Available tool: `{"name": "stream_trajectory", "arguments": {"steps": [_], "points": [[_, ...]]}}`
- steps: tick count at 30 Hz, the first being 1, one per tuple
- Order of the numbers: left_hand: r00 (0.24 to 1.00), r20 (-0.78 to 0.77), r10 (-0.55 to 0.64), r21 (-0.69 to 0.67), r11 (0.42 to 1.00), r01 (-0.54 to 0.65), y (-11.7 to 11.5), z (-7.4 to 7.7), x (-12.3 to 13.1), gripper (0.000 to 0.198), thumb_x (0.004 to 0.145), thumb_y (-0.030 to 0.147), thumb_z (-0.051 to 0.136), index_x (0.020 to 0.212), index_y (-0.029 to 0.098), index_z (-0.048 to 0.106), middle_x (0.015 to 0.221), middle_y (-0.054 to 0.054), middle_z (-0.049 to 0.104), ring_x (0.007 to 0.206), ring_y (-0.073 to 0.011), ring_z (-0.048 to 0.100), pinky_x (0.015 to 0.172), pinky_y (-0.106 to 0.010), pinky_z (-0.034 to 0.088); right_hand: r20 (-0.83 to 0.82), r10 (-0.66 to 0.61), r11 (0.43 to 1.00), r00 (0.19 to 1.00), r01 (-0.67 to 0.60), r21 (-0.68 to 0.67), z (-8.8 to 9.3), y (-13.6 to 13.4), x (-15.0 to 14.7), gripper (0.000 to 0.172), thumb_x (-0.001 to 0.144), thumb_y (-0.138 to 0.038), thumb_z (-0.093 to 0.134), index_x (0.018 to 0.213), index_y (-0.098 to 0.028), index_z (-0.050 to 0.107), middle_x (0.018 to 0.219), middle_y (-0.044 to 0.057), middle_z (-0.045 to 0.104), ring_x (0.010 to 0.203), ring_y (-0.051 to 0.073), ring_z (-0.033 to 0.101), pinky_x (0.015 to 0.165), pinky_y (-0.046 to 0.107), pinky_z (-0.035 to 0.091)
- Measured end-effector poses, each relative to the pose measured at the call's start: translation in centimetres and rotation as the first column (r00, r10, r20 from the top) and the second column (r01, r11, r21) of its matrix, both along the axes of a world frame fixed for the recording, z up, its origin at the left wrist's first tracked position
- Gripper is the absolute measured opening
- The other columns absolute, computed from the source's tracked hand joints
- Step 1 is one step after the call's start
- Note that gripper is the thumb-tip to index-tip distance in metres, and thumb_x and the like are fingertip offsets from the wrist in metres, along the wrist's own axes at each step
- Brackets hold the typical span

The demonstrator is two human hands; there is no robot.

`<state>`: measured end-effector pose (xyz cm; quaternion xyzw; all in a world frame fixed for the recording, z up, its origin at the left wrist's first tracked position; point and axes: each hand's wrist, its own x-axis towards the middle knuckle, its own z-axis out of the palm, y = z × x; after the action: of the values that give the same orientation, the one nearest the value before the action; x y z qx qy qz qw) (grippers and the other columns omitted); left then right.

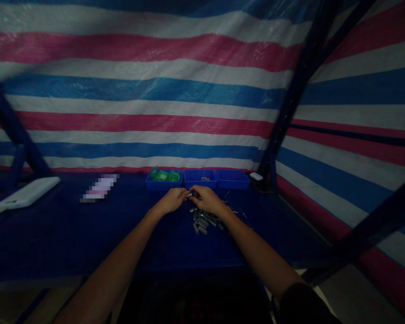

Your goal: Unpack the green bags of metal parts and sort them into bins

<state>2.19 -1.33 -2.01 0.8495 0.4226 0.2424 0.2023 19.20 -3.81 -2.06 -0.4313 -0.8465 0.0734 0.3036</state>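
Observation:
Above the table, my left hand (pixel 172 200) and my right hand (pixel 206 199) meet with fingertips almost touching. Pinched between them is a small light-and-dark piece (pixel 189 195), too small and dim to name. The fingers of both hands are closed. Under and beside my right hand lies a loose pile of short grey cylindrical pieces (pixel 202 221). Several thin metal rods (pixel 219 223) are scattered to the right of the pile, partly hidden by my right forearm.
Three blue bins stand in a row behind my hands: one with green plastic bags (pixel 164 176), a middle bin (pixel 200 183) with a few small pieces, and a right bin (pixel 232 183). A white device (pixel 30 192) lies left on the blue table (pixel 70 238). Striped sheeting hangs behind.

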Motion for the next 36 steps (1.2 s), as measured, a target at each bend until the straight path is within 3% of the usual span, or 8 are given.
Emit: {"name": "stream_trajectory", "arguments": {"steps": [4,9,15,21,26,29,33,36], "points": [[0.995,0.086,0.057,-0.033,0.998,-0.054,0.3,-0.1,0.3,0.043,0.083,0.043,0.03,0.064,0.015,0.055,0.059,-0.002,0.056,0.057,-0.0144,0.052,0.054,-0.024,0.037,-0.009,-0.043,0.999,0.999,0.044,0.021,0.2,-0.1,0.2,0.013,0.078,-0.023,0.055,0.09,-0.019,0.056,0.069,-0.001,0.057,0.061,0.01,0.05,0.057,0.02,0.031],[0.96,0.275,0.048,0.003,0.999,-0.05,-0.1,0.0,0.6,0.028,0.077,0.038,0.047,0.091,0.016,0.055,0.071,-0.001,0.059,0.064,-0.0129,0.054,0.06,-0.023,0.041,-0.068,-0.116,0.993,0.991,0.118,0.031,0.6,0.0,0.6,0.024,0.087,-0.031,0.041,0.079,-0.017,0.058,0.071,0.002,0.06,0.065,0.012,0.052,0.059,0.021,0.031],[0.982,0.19,0.016,0.08,0.996,-0.032,-1.2,0.6,0.7,0.024,0.079,0.039,0.045,0.085,0.017,0.053,0.066,0.001,0.055,0.057,-0.011,0.049,0.055,-0.022,0.037,-0.056,-0.097,0.995,0.994,0.098,0.015,0.4,0.0,0.4,0.03,0.088,-0.031,0.037,0.069,-0.017,0.055,0.062,0.0,0.056,0.058,0.01,0.049,0.055,0.021,0.029],[0.992,0.101,0.073,0.111,0.99,-0.084,-1.4,1.0,0.6,0.039,0.084,0.045,0.033,0.07,0.015,0.055,0.061,0.001,0.054,0.057,-0.0122,0.048,0.055,-0.023,0.033,-0.152,-0.083,0.996,0.985,0.084,0.0,0.6,-0.2,0.2,0.022,0.084,-0.032,0.046,0.1,-0.018,0.054,0.064,-0.002,0.056,0.058,0.011,0.05,0.055,0.021,0.033],[0.976,0.207,0.072,-0.002,0.997,-0.073,-0.9,0.9,0.8,0.049,0.086,0.047,0.022,0.071,0.014,0.056,0.06,0.0,0.052,0.06,-0.0133,0.05,0.057,-0.023,0.036,-0.102,-0.101,0.991,0.99,0.109,0.074,1.0,-0.6,0.3,0.017,0.083,-0.025,0.046,0.096,-0.02,0.055,0.068,-0.001,0.059,0.061,0.011,0.053,0.058,0.021,0.036],[0.986,0.167,0.026,-0.071,0.997,-0.014,-0.9,0.5,0.8,0.045,0.085,0.047,0.026,0.079,0.014,0.058,0.062,-0.001,0.054,0.06,-0.0131,0.051,0.056,-0.023,0.037,-0.224,-0.184,0.945,0.957,0.235,0.229,1.6,-0.9,0.8,0.019,0.083,-0.028,0.045,0.097,-0.018,0.054,0.068,0.001,0.059,0.06,0.012,0.054,0.059,0.022,0.037],[0.988,-0.082,-0.131,-0.096,0.988,0.123,-1.1,-0.1,0.6,0.03,0.074,0.042,0.051,0.088,0.017,0.06,0.064,0.0,0.058,0.056,-0.0118,0.051,0.052,-0.021,0.035,-0.515,-0.206,0.793,0.832,0.45,0.41,3.1,-0.8,1.5,0.027,0.087,-0.034,0.037,0.097,-0.015,0.054,0.069,0.004,0.059,0.059,0.013,0.054,0.061,0.025,0.04],[0.971,-0.166,-0.174,-0.078,0.984,0.163,-1.2,-0.3,0.5,0.023,0.076,0.033,0.05,0.09,0.018,0.061,0.068,0.0,0.059,0.058,-0.0115,0.051,0.055,-0.021,0.036,-0.479,-0.285,0.77,0.83,0.496,0.402,4.2,0.5,1.7,0.032,0.088,-0.036,0.034,0.098,-0.015,0.056,0.069,0.004,0.06,0.06,0.014,0.054,0.062,0.026,0.04]]}}
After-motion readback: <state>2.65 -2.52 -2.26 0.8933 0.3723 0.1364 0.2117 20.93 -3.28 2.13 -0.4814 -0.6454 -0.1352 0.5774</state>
